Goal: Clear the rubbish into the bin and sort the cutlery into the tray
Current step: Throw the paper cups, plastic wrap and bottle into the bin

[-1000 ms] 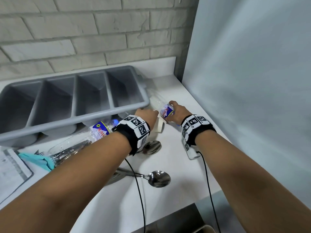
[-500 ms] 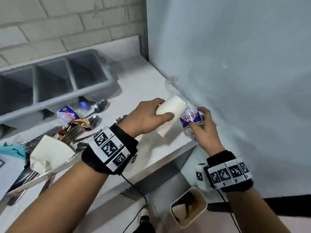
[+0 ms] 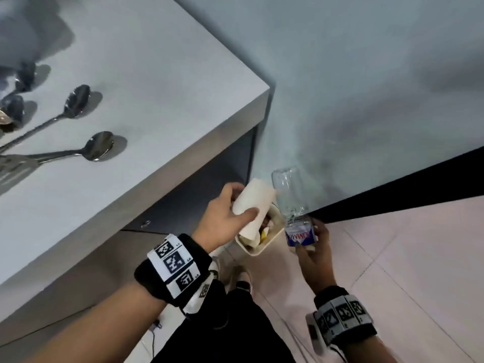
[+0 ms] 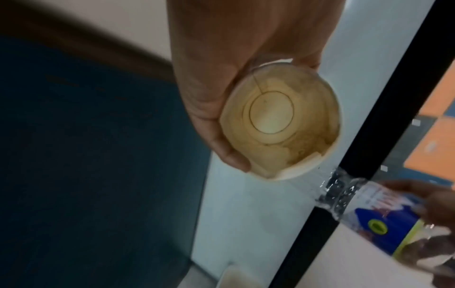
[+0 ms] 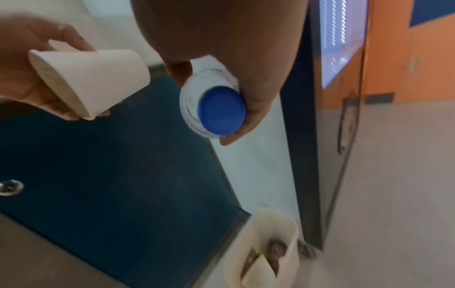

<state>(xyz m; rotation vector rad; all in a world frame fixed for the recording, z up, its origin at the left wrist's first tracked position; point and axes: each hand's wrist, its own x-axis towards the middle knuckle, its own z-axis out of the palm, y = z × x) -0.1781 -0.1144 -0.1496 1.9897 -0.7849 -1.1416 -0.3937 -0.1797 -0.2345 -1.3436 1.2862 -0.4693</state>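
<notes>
My left hand point(image 3: 225, 218) grips a white paper cup point(image 3: 252, 205), held on its side over the cream bin point(image 3: 255, 251) on the floor. The left wrist view looks into the stained cup point(image 4: 278, 124); the right wrist view shows the cup point(image 5: 91, 78) from outside. My right hand point(image 3: 313, 254) grips a clear plastic bottle point(image 3: 294, 205) with a blue label, cap end toward the wrist, just right of the bin. Its blue cap point(image 5: 221, 111) faces the right wrist camera. The bin point(image 5: 265, 251) holds rubbish. Three spoons point(image 3: 78, 100) lie on the white counter point(image 3: 157, 100).
The counter's corner juts out above the bin, with a dark cabinet front point(image 3: 204, 184) beneath. A pale wall point(image 3: 353, 100) with a black skirting strip point(image 3: 392, 189) stands behind the bin. My feet point(image 3: 241, 279) stand on light floor tiles close to it.
Both hands have carried the cup and the bottle off the counter and down to the bin on the floor. My view has swung down and right; the cutlery tray has left the picture.
</notes>
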